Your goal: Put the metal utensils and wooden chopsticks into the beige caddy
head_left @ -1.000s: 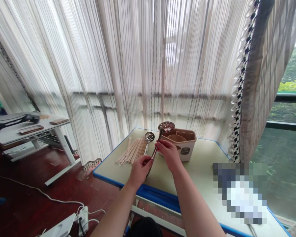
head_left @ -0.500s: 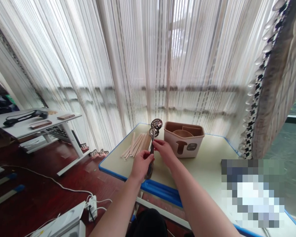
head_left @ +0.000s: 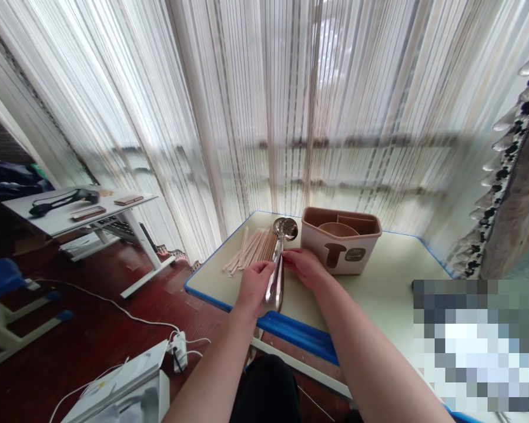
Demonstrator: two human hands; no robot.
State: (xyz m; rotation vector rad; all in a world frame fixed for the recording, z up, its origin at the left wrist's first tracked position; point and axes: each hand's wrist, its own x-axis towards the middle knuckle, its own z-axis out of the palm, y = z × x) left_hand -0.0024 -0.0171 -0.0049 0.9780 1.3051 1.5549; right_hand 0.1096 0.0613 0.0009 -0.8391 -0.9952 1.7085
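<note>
Two metal slotted ladles are in my hands above the table's near edge, their round heads overlapping and pointing away from me. The left hand [head_left: 255,286] is closed with thumb and fingers on the handle of the left ladle [head_left: 271,288]. My right hand [head_left: 306,267] pinches the right ladle [head_left: 279,285] higher up, just below the head. Holes show in the right head; the left head is partly covered by it. Just left of the heads lies a spread of wooden chopsticks [head_left: 251,249]. Right of them stands a white and brown utensil holder [head_left: 355,261] with compartments.
The pale table [head_left: 379,294] has a blue edge. A blurred-out object [head_left: 480,346] lies at its right. On the far left, a white desk [head_left: 48,205] carries a black device and small boxes. A power strip [head_left: 179,352] and cables lie on the floor.
The ladle handles have turned and now fan slightly apart, their shiny sides showing. The heads have moved from one above the other to side by side. The whole view has shifted.
</note>
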